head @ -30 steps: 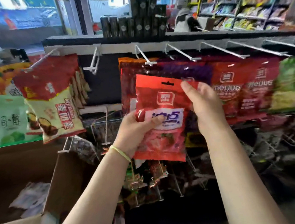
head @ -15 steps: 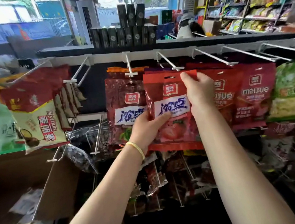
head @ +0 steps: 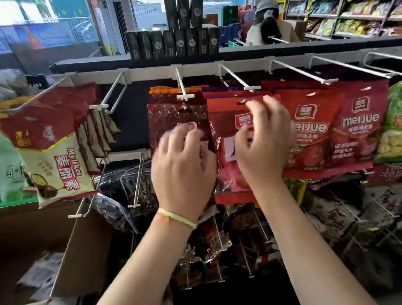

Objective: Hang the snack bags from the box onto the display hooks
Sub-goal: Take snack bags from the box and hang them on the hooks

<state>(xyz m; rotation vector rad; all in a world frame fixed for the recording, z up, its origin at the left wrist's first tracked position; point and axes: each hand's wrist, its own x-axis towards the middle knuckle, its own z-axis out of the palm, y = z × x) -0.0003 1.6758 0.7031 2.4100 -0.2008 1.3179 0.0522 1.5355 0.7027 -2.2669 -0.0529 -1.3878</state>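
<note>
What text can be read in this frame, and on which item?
"Mylikes": cream and red bag hanging at left.
"meijue": red bag right of the right hand; its first letters are hidden.
"meijue": next red bag to the right.
Chinese print on these bags, the small logos and the far shelves: too small or blurred.

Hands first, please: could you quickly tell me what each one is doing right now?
Left hand: blurred, fingers loosely curled, holding nothing visible.
Right hand: fingers curled at the red plastic snack bag; grip cannot be told.

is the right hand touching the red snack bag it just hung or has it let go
Cannot tell. In the head view the right hand overlaps the red snack bag, fingers loosely curled near its top edge, but motion blur hides any contact or gap.
</note>
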